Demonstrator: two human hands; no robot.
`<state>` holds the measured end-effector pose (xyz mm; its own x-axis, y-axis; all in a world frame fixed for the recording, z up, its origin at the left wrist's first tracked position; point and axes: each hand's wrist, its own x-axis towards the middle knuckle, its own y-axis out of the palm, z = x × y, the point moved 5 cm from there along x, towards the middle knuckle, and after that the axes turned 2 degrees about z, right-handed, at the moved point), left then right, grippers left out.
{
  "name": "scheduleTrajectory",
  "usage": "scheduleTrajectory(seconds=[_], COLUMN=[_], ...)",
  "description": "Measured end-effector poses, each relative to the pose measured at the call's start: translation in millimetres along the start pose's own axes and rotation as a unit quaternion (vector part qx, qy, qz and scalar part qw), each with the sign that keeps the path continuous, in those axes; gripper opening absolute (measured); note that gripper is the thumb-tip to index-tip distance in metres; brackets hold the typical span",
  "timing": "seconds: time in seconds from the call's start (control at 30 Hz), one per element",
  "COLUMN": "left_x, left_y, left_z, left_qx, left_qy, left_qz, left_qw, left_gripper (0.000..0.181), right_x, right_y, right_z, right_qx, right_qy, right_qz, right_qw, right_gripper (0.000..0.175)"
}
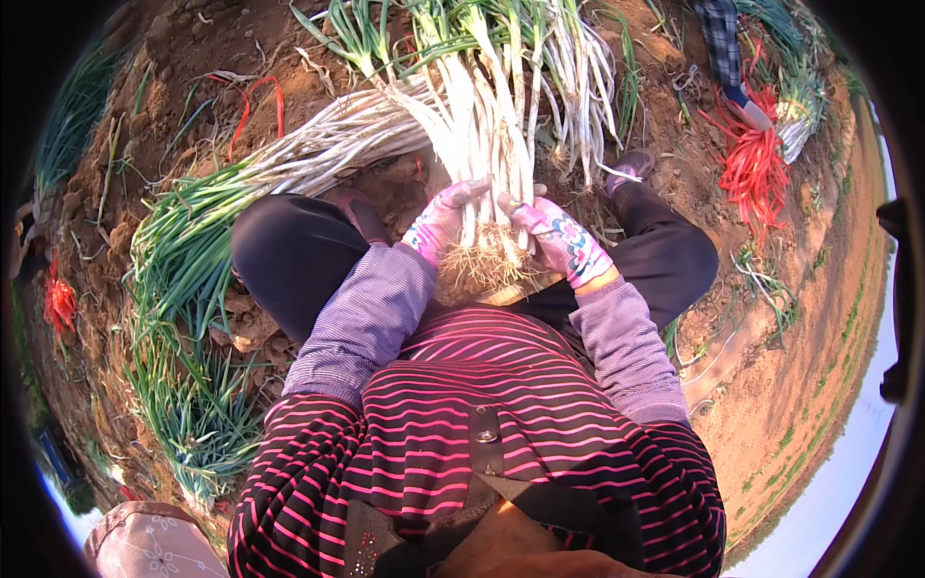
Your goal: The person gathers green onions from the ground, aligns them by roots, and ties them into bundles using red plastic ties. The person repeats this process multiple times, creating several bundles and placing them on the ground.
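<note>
A bundle of green onions point(498, 123) stands roots down between my bent legs, its white stalks rising to green leaves at the top. In a pink flowered glove, my left hand point(444, 217) grips the bundle low on its left side. My right hand point(560, 233), gloved the same way, clasps the right side just above the tangled roots point(491, 261). Another pile of green onions point(325, 144) lies to the left, leaves toward the lower left. More loose stalks point(578, 94) lie just right of the bundle.
Red ties point(755, 170) lie on the soil at right, where another person's gloved hand point(751, 112) and plaid sleeve reach in. A red strip point(278, 101) lies at upper left, more red ties point(59, 296) at far left. Green onion leaves point(199, 419) spread at lower left.
</note>
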<state>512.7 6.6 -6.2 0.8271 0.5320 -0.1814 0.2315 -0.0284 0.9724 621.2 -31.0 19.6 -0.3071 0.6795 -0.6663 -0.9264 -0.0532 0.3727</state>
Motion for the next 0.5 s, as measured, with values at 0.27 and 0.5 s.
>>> scheduleTrajectory(seconds=[0.27,0.5], left_x=[4.0,4.9], left_y=[20.0,36.9], left_z=[0.9,-9.4], left_qx=[-0.073,-0.148], left_qy=[-0.002,-0.003], left_qz=[0.014,-0.016], left_qw=[0.997,0.989], left_gripper=[0.066,0.065], right_x=[9.5,44.5], right_y=[4.4,-104.7], right_z=[-45.8,-20.9], right_qx=[0.286,-0.191], right_qy=[0.084,0.082], right_qz=[0.091,-0.003], right_qw=[0.950,0.978], right_gripper=[0.009,0.041])
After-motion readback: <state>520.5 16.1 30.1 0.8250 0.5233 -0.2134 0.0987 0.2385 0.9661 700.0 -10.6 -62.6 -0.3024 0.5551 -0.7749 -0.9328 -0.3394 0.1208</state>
